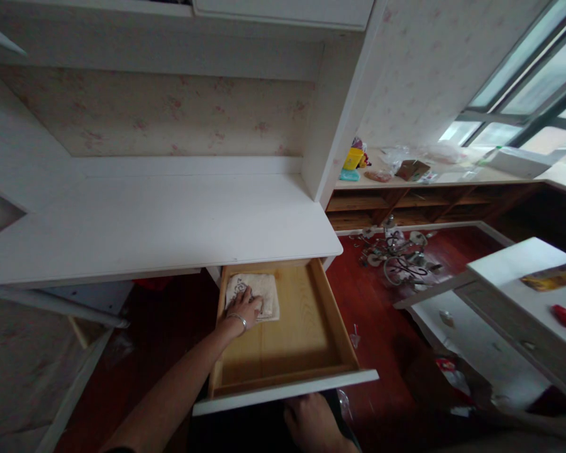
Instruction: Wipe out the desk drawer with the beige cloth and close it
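Note:
A wooden drawer (pixel 302 343) with a white front panel is pulled out from under the white desk. Inside it, at the back left, lies a folded beige cloth (pixel 268 286) with a dark scroll pattern. My left hand (pixel 246 306), with a silver bangle at the wrist, rests on top of the cloth, fingers spread. Below the drawer's front panel is my right hand (pixel 314 420), its fingers curled in against the outer face. Whatever those fingers hold, if anything, is hidden.
The white desktop (pixel 193 220) spreads behind the drawer, under a shelf unit. On the red floor at right lies a dismantled chandelier (pixel 405 255). A white drawer cabinet (pixel 523 267) stands nearer on the right. Low shelving under the window carries a yellow container (pixel 353 158) and plastic bags.

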`<act>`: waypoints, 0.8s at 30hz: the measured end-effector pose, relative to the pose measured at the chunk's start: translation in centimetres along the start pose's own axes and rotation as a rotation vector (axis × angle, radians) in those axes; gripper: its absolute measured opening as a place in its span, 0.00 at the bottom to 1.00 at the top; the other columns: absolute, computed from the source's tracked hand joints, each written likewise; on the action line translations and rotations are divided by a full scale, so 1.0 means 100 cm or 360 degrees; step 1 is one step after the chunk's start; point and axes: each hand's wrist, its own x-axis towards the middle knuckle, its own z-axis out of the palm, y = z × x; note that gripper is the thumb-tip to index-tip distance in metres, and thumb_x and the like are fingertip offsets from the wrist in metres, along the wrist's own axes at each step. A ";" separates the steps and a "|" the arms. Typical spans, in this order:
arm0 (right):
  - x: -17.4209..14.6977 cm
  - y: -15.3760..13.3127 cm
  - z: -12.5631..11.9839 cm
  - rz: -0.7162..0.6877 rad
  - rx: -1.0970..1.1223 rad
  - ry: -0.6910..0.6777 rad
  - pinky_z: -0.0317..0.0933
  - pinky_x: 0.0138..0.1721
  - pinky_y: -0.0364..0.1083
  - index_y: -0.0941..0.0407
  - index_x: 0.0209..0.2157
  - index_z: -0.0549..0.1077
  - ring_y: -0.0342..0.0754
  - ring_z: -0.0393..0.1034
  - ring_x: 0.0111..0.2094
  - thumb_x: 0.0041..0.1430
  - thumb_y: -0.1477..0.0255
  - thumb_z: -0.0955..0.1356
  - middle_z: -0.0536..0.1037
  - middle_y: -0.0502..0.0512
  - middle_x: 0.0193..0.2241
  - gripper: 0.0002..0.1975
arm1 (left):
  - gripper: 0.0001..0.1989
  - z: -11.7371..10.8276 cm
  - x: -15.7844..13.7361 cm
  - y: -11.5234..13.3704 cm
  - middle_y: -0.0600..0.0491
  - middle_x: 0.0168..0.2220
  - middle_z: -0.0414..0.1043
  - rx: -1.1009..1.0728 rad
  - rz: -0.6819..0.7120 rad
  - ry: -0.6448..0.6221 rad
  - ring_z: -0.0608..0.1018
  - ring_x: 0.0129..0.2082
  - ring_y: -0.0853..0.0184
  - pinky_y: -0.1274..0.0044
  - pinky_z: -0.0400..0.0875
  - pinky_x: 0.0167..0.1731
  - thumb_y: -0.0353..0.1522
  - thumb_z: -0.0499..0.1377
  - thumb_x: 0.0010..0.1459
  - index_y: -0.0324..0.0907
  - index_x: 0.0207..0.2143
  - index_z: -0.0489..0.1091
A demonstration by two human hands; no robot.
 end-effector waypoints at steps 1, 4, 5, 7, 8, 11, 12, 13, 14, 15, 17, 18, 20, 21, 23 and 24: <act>0.000 0.000 0.000 -0.0008 0.0022 0.0003 0.60 0.44 0.44 0.50 0.41 0.75 0.50 0.72 0.42 0.54 0.76 0.61 0.79 0.53 0.40 0.17 | 0.21 -0.003 0.009 0.000 0.53 0.66 0.38 -0.0004 -0.0031 -0.0008 0.51 0.63 0.51 0.58 0.53 0.55 0.39 0.49 0.57 0.57 0.54 0.60; 0.002 0.000 0.000 -0.0004 0.0046 0.0001 0.61 0.44 0.44 0.51 0.41 0.75 0.50 0.72 0.42 0.54 0.76 0.61 0.79 0.53 0.40 0.17 | 0.22 -0.009 0.028 0.007 0.55 0.66 0.40 0.0000 -0.0085 -0.0017 0.51 0.63 0.51 0.57 0.54 0.53 0.40 0.50 0.56 0.59 0.54 0.60; 0.002 0.001 0.000 0.0008 0.0040 -0.0008 0.61 0.43 0.44 0.51 0.41 0.75 0.50 0.72 0.42 0.53 0.76 0.61 0.79 0.53 0.40 0.17 | 0.22 -0.008 0.032 0.012 0.55 0.66 0.41 0.0007 -0.0094 -0.0001 0.52 0.62 0.50 0.56 0.55 0.52 0.41 0.49 0.56 0.60 0.54 0.60; 0.004 0.002 0.002 0.0026 0.0027 -0.0024 0.62 0.43 0.45 0.52 0.40 0.76 0.51 0.72 0.41 0.53 0.76 0.61 0.79 0.55 0.39 0.16 | 0.22 -0.006 0.037 0.026 0.54 0.66 0.42 0.0022 -0.0103 0.0048 0.54 0.61 0.49 0.55 0.57 0.50 0.41 0.48 0.56 0.61 0.54 0.59; 0.005 0.002 0.004 0.0028 0.0024 -0.0030 0.62 0.43 0.45 0.53 0.39 0.76 0.52 0.72 0.42 0.52 0.76 0.61 0.79 0.55 0.40 0.16 | 0.22 -0.004 0.040 0.035 0.54 0.66 0.43 0.0025 -0.0097 0.0077 0.54 0.61 0.48 0.55 0.58 0.49 0.40 0.48 0.57 0.62 0.54 0.59; 0.006 0.003 0.006 0.0018 0.0023 -0.0025 0.62 0.44 0.46 0.54 0.41 0.75 0.53 0.72 0.43 0.52 0.76 0.61 0.78 0.57 0.41 0.16 | 0.22 -0.002 0.048 0.065 0.57 0.65 0.45 0.0009 -0.0017 0.0147 0.55 0.60 0.46 0.54 0.56 0.49 0.40 0.48 0.56 0.65 0.54 0.60; 0.006 0.003 0.006 0.0019 0.0021 -0.0026 0.62 0.44 0.46 0.54 0.41 0.75 0.53 0.72 0.43 0.52 0.76 0.61 0.78 0.57 0.41 0.16 | 0.22 -0.003 0.051 0.076 0.57 0.65 0.45 0.0000 0.0019 0.0147 0.55 0.60 0.46 0.54 0.56 0.49 0.40 0.48 0.56 0.66 0.53 0.60; 0.006 0.003 0.005 0.0026 0.0020 -0.0030 0.62 0.44 0.46 0.54 0.40 0.75 0.53 0.72 0.43 0.52 0.75 0.61 0.78 0.57 0.41 0.16 | 0.21 -0.004 0.054 0.087 0.58 0.65 0.45 -0.0010 0.0059 0.0138 0.55 0.60 0.46 0.54 0.55 0.49 0.41 0.48 0.56 0.66 0.53 0.60; 0.006 0.002 0.005 0.0035 0.0018 -0.0035 0.63 0.44 0.46 0.54 0.40 0.76 0.53 0.72 0.42 0.52 0.75 0.61 0.78 0.57 0.41 0.16 | 0.22 -0.005 0.058 0.098 0.58 0.65 0.45 -0.0020 0.0101 0.0118 0.54 0.59 0.45 0.53 0.54 0.49 0.41 0.48 0.56 0.67 0.53 0.60; 0.006 0.002 0.004 0.0043 0.0019 -0.0036 0.63 0.44 0.46 0.54 0.39 0.76 0.53 0.72 0.42 0.53 0.75 0.61 0.78 0.57 0.40 0.15 | 0.22 -0.007 0.061 0.108 0.58 0.65 0.44 -0.0028 0.0146 0.0087 0.54 0.60 0.45 0.52 0.53 0.50 0.42 0.49 0.55 0.67 0.53 0.60; 0.006 0.002 0.002 0.0051 0.0028 -0.0029 0.63 0.44 0.46 0.54 0.39 0.76 0.53 0.72 0.42 0.52 0.75 0.61 0.78 0.57 0.40 0.15 | 0.23 -0.008 0.064 0.126 0.59 0.65 0.44 -0.0039 0.0238 0.0011 0.52 0.60 0.44 0.51 0.51 0.50 0.42 0.49 0.55 0.68 0.54 0.59; 0.006 0.002 0.002 0.0048 0.0037 -0.0025 0.63 0.44 0.46 0.54 0.39 0.76 0.53 0.72 0.42 0.52 0.75 0.61 0.78 0.56 0.41 0.16 | 0.23 -0.008 0.064 0.133 0.60 0.65 0.43 -0.0043 0.0273 -0.0020 0.51 0.60 0.44 0.51 0.51 0.50 0.43 0.49 0.55 0.68 0.54 0.59; 0.006 0.003 0.002 0.0035 0.0050 -0.0023 0.63 0.44 0.46 0.54 0.40 0.76 0.52 0.72 0.43 0.52 0.75 0.61 0.78 0.56 0.41 0.16 | 0.24 -0.006 0.059 0.144 0.60 0.65 0.43 -0.0048 0.0304 -0.0052 0.50 0.60 0.43 0.50 0.50 0.50 0.42 0.50 0.54 0.68 0.54 0.58; 0.006 0.004 0.003 0.0032 0.0050 -0.0027 0.63 0.44 0.45 0.54 0.39 0.76 0.52 0.72 0.43 0.52 0.75 0.61 0.78 0.56 0.41 0.15 | 0.24 -0.005 0.054 0.147 0.59 0.65 0.43 -0.0045 0.0308 -0.0047 0.50 0.60 0.43 0.50 0.51 0.49 0.41 0.49 0.54 0.67 0.55 0.58; 0.006 0.005 0.005 0.0027 0.0045 -0.0034 0.63 0.44 0.46 0.54 0.38 0.76 0.52 0.72 0.42 0.53 0.75 0.61 0.79 0.56 0.40 0.15 | 0.24 -0.001 0.040 0.150 0.58 0.65 0.44 -0.0034 0.0320 -0.0028 0.51 0.59 0.43 0.50 0.53 0.48 0.38 0.49 0.55 0.66 0.55 0.58; 0.006 0.006 0.006 0.0018 0.0046 -0.0024 0.62 0.45 0.46 0.54 0.39 0.76 0.52 0.72 0.43 0.53 0.74 0.61 0.78 0.56 0.41 0.15 | 0.24 0.002 0.031 0.150 0.57 0.64 0.45 -0.0031 0.0346 -0.0029 0.52 0.58 0.43 0.50 0.55 0.46 0.37 0.48 0.55 0.65 0.55 0.59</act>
